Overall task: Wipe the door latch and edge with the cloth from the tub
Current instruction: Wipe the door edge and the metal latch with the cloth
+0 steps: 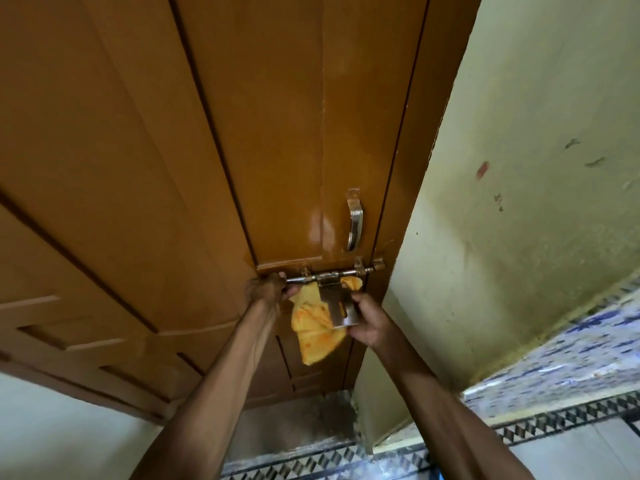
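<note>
Left hand (268, 287) is closed around the left end of the door latch (332, 274), fingers wrapped over the sliding bolt rod, knuckles against the brown door (207, 133). Right hand (367, 318) is curled, pinching the lower right corner of the flat metal hasp plate (341, 308) that hangs down from the bolt; thumb on the plate's face, the other fingers behind it, out of view. Yellow-orange cloth (313, 327) sits between the two hands: bunched behind the hasp plate, one fold showing just above the right hand by the bolt, the rest hanging loose below the left hand's level and down past the plate. Cloth touches the plate and the door face; can't tell which hand actually grips it. Bolt's right end reaches the staple on the door frame (398, 216), up and right of the right hand. Chrome pull handle (355, 220) is mounted upright above both hands, near the door edge. Pale green wall (519, 168) runs to the right of the right hand; patterned floor tiles (346, 459) below both forearms.
</note>
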Demonstrator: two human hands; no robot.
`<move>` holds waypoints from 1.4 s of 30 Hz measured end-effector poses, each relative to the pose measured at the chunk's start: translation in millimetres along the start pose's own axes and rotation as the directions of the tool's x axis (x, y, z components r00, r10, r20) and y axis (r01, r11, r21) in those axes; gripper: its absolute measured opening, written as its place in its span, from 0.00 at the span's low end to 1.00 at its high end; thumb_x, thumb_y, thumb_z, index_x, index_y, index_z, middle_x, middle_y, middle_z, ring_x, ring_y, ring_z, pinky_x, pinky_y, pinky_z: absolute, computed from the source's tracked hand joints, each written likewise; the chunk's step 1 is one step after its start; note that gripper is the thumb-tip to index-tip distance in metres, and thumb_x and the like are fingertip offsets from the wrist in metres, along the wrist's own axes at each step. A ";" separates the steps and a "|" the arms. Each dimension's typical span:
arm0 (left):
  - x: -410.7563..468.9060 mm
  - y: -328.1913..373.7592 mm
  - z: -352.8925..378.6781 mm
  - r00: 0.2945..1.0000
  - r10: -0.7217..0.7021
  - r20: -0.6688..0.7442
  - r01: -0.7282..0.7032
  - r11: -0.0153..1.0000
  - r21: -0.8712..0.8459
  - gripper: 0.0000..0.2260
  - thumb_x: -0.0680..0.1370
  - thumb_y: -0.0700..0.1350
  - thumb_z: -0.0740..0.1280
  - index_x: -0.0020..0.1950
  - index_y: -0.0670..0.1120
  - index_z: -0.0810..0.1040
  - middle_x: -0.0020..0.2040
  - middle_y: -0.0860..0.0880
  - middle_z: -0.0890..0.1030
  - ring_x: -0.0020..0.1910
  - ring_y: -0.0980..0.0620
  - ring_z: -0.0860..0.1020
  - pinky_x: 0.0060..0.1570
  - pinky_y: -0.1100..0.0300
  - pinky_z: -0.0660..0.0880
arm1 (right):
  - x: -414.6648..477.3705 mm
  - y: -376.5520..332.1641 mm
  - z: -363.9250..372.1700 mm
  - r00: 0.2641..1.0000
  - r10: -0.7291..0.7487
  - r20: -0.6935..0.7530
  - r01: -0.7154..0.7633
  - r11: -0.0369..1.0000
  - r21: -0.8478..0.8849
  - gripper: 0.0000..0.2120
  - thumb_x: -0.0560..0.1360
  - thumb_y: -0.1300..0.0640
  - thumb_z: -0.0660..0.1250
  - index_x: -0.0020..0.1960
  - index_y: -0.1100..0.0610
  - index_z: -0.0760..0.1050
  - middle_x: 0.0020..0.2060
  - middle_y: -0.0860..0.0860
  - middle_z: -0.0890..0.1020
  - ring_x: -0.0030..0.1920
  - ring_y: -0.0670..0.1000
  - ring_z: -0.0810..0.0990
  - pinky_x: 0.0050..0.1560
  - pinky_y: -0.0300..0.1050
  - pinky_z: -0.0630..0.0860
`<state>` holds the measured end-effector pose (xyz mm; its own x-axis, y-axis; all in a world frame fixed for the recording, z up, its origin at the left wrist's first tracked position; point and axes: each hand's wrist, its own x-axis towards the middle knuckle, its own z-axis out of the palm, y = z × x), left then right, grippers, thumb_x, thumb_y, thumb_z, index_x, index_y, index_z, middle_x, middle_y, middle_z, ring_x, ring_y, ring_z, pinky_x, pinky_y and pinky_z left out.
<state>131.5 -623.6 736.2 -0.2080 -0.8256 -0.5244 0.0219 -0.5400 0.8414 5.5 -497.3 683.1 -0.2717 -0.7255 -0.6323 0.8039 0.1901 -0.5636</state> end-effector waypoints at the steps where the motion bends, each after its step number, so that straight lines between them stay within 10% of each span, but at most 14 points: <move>1: -0.5 0.0 -0.6 1.000 -0.012 0.008 0.012 1.000 -0.024 0.16 0.82 0.27 0.59 0.37 0.41 0.72 0.33 0.47 0.77 0.20 0.55 0.77 0.19 0.67 0.74 | 1.6 6.0 2.1 1.000 0.004 0.009 -0.005 0.997 0.078 0.16 0.78 0.54 0.58 0.59 0.63 0.76 0.49 0.62 0.83 0.49 0.59 0.81 0.58 0.54 0.72; 14: 2.6 -3.8 1.4 0.999 -0.045 -0.014 0.042 0.983 -0.179 0.16 0.81 0.26 0.59 0.38 0.42 0.72 0.38 0.47 0.74 0.25 0.57 0.78 0.23 0.65 0.77 | -44.7 10.7 -20.4 0.991 -0.097 0.092 0.078 0.978 0.191 0.33 0.79 0.34 0.48 0.70 0.56 0.72 0.65 0.60 0.78 0.66 0.61 0.76 0.69 0.59 0.68; 23: 2.6 -3.4 -1.6 0.999 -0.051 0.009 0.052 0.988 -0.148 0.17 0.82 0.27 0.58 0.36 0.41 0.71 0.37 0.46 0.74 0.35 0.54 0.74 0.24 0.65 0.79 | -58.1 14.2 -18.1 0.989 -0.083 0.120 0.048 0.964 0.263 0.24 0.81 0.46 0.54 0.70 0.59 0.73 0.67 0.61 0.76 0.68 0.62 0.73 0.69 0.59 0.68; 35: 4.4 -1.8 -0.2 0.998 -0.068 0.003 0.067 0.985 -0.158 0.17 0.79 0.23 0.59 0.36 0.41 0.71 0.35 0.46 0.73 0.30 0.56 0.76 0.24 0.62 0.79 | -68.7 -4.2 -13.1 0.998 -0.040 -0.040 0.032 0.981 -0.189 0.08 0.77 0.61 0.66 0.54 0.60 0.79 0.42 0.56 0.86 0.43 0.55 0.84 0.48 0.48 0.80; 42: 5.3 -3.5 0.1 0.998 -0.061 0.000 0.061 0.986 -0.157 0.17 0.79 0.24 0.60 0.35 0.41 0.71 0.30 0.48 0.76 0.28 0.58 0.76 0.24 0.63 0.79 | -48.8 -19.9 13.1 0.996 -0.009 -0.090 -0.013 0.969 -0.246 0.07 0.76 0.58 0.68 0.51 0.60 0.79 0.47 0.59 0.84 0.45 0.57 0.83 0.52 0.51 0.78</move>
<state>130.2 -626.1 730.5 -0.2088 -0.7910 -0.5751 0.1623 -0.6079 0.7772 9.6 -474.3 732.1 -0.3256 -0.6649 -0.6722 0.6526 0.3564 -0.6686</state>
